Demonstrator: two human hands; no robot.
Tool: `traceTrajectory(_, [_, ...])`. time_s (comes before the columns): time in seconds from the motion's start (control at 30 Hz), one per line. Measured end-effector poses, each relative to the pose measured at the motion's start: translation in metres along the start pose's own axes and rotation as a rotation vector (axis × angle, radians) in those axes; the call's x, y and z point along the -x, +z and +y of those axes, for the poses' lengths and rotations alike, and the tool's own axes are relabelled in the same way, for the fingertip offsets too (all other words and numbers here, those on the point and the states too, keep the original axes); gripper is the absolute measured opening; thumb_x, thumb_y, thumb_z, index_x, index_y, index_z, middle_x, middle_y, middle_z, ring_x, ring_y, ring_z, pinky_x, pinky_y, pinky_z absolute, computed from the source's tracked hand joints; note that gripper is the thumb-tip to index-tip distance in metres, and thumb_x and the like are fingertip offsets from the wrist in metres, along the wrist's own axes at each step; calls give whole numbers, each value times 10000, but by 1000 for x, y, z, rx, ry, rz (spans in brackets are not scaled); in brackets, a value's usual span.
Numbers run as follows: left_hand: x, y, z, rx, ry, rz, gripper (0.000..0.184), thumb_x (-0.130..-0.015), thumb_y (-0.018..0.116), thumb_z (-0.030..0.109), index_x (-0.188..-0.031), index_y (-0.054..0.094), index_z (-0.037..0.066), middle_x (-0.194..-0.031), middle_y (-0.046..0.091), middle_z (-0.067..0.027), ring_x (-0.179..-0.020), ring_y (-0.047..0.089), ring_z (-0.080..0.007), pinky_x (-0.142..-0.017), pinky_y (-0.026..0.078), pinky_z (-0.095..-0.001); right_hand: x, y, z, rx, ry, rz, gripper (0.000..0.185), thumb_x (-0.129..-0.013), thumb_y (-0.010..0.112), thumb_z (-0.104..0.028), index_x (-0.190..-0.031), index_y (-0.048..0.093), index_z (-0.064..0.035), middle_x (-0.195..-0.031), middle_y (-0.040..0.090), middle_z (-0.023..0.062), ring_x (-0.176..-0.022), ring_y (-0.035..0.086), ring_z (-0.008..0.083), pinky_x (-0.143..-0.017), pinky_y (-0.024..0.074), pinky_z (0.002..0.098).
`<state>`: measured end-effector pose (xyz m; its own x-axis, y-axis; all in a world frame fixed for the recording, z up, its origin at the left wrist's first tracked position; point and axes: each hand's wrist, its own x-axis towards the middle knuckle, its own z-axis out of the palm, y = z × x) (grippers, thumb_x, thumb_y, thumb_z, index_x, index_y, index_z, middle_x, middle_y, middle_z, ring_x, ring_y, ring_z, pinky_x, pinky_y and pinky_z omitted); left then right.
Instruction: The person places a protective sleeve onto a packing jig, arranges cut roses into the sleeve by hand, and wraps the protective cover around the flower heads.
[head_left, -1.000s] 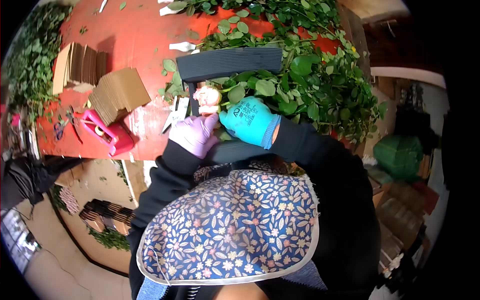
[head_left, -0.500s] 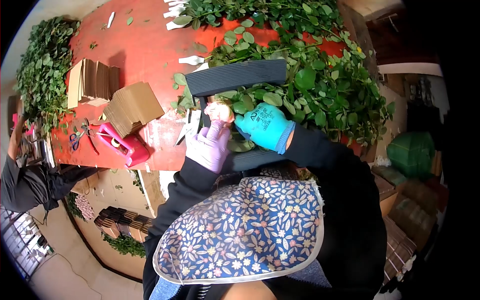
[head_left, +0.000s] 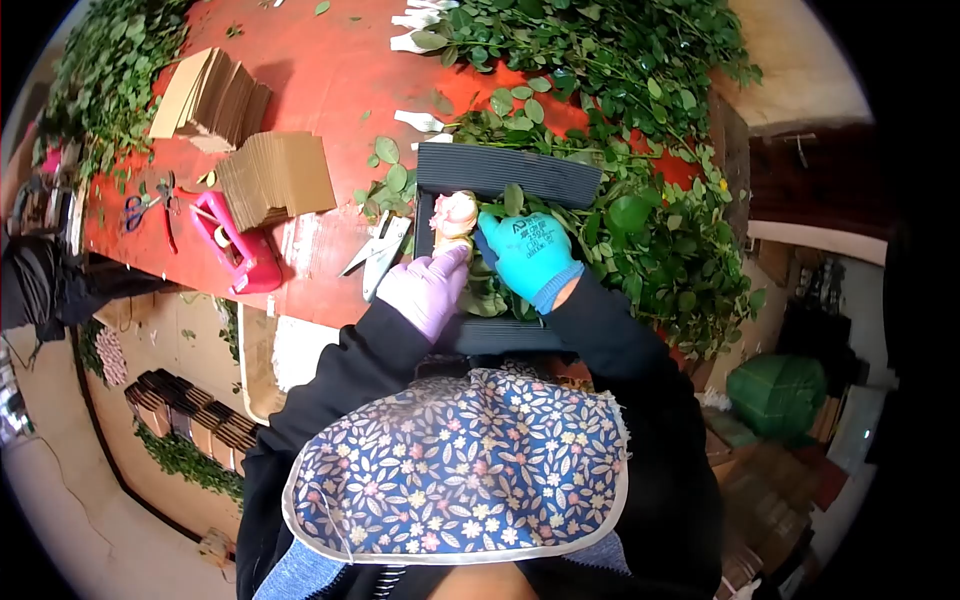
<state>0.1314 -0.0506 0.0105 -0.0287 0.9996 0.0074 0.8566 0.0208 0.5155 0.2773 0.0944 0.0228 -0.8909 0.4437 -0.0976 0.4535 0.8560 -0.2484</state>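
Pale pink roses (head_left: 455,214) lie heads-left inside a dark ridged holder (head_left: 510,172), their leafy stems running off to the right. My left hand (head_left: 425,290), in a lilac glove, has its fingertips on the lower rose head. In a turquoise glove, my right hand (head_left: 530,255) is curled round the stems just right of the heads; its fingertips are partly hidden. White-handled snips (head_left: 382,256) rest on the red table left of the holder.
Two stacks of cardboard pieces (head_left: 280,178) stand on the red table (head_left: 330,90), near a pink tape dispenser (head_left: 238,245) and scissors (head_left: 135,212). Leafy stems (head_left: 660,215) cover the right side. White-sleeved blooms (head_left: 418,121) lie beyond the holder.
The camera view has shifted and turned. My left fingers have moved down from the upper rose to the lower one, while my right hand stays by the stems.
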Motion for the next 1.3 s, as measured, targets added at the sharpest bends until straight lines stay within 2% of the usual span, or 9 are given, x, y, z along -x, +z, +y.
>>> traceTrajectory(0.27, [-4, -28, 9, -5, 23, -141, 304, -910, 542, 194, -1192, 570, 86, -1021, 646, -97, -845, 637, -289, -736, 509, -406, -10, -8, -2, 40, -24, -115, 164, -847, 599, -196, -977, 613, -96, -690, 628, 124, -620, 626, 327, -546, 480, 457])
traceTrajectory(0.43, [-9, -21, 3, -54, 133, 72, 349, -914, 529, 225, -1234, 540, 89, -985, 653, -103, -806, 645, -287, -667, 523, -401, -12, -20, -10, 0, -15, -135, 195, -838, 595, -155, -1013, 622, -73, -740, 639, 142, -680, 626, 345, -600, 486, 453])
traceTrajectory(0.57, [-15, -8, -4, 41, -35, -206, 535, -717, 705, 185, -1219, 554, 76, -1348, 470, -92, -856, 618, -262, -620, 538, -390, -12, -19, -8, 43, -3, -194, 248, -861, 616, -209, -1044, 636, -42, -739, 636, 158, -685, 623, 347, -601, 482, 455])
traceTrajectory(0.6, [-15, -6, -4, 93, -30, -112, 428, -828, 605, 226, -1232, 541, 100, -1066, 558, -123, -749, 629, -301, -607, 528, -415, -10, -17, -4, 44, -50, -162, 293, -861, 615, -213, -1099, 632, -41, -736, 637, 153, -676, 622, 343, -598, 481, 453])
traceTrajectory(0.7, [-15, -12, -2, 175, -9, 37, 309, -928, 509, 256, -1205, 529, 120, -746, 640, -147, -635, 637, -337, -601, 513, -445, -7, -22, 1, 63, -106, -177, 380, -860, 616, -211, -1202, 612, -45, -734, 641, 142, -657, 619, 334, -591, 477, 449])
traceTrajectory(0.8, [-19, -22, 4, 354, -202, -42, 262, -911, 509, 238, -1134, 540, 105, -689, 633, -137, -638, 632, -341, -587, 492, -451, -5, -49, -10, 118, -103, -230, 430, -863, 611, -200, -1269, 588, -59, -731, 643, 133, -638, 616, 325, -581, 472, 443])
traceTrajectory(0.97, [-20, -17, 3, 377, -187, -38, 257, -916, 503, 236, -1131, 541, 98, -712, 647, -140, -632, 627, -354, -582, 491, -456, -15, -60, -25, 193, -221, 10, 378, -891, 574, -228, -1236, 605, -77, -624, 613, 92, -542, 607, 279, -503, 467, 415])
traceTrajectory(1.27, [-19, -33, -4, 542, -249, -210, 295, -946, 472, 253, -1203, 523, 119, -683, 646, -119, -598, 636, -333, -585, 515, -444, -14, -51, -16, 99, -139, -6, 462, -880, 586, -203, -1320, 566, -63, -654, 615, 108, -541, 592, 289, -508, 464, 410])
traceTrajectory(1.3, [-15, -10, -11, 384, -90, -72, 298, -957, 462, 261, -1217, 517, 127, -670, 647, -107, -570, 637, -312, -568, 518, -424, -13, -43, -15, 87, -188, 36, 490, -871, 596, -172, -1347, 545, -66, -710, 624, 106, -578, 601, 284, -529, 474, 401])
